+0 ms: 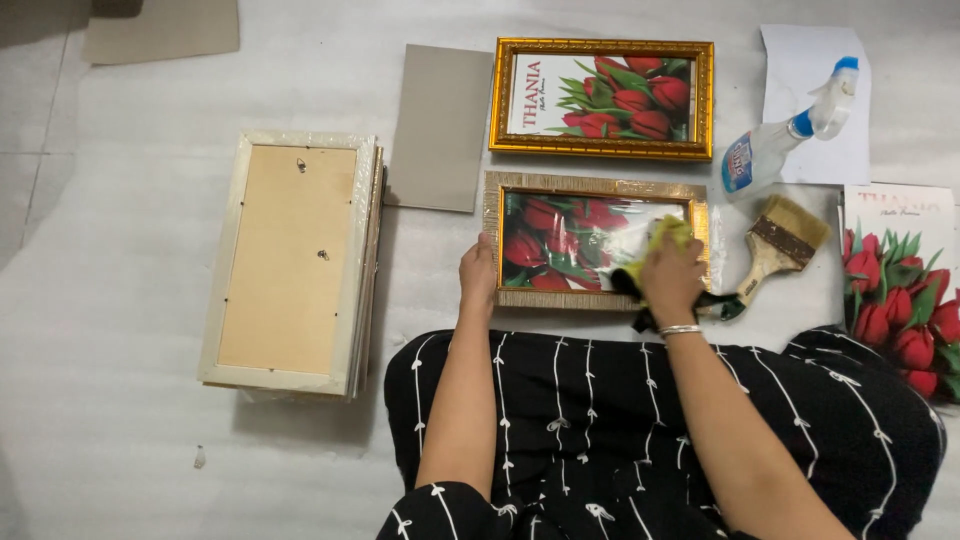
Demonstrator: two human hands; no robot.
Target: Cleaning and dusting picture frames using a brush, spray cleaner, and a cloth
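Note:
A picture frame with a pale gold border [592, 186] lies flat on the floor in front of me, showing red tulips behind glass. My left hand [478, 272] grips its lower left corner. My right hand [671, 277] presses a yellow cloth [666, 236] onto the glass at the right side. A silver bangle sits on that wrist.
A second gold frame with tulips [602, 97] lies beyond. A grey board [441, 126] is to its left. A stack of frames, backs up [290, 262], sits at left. A spray bottle [785, 135], a paintbrush [778, 246] and a tulip print [900, 290] lie at right.

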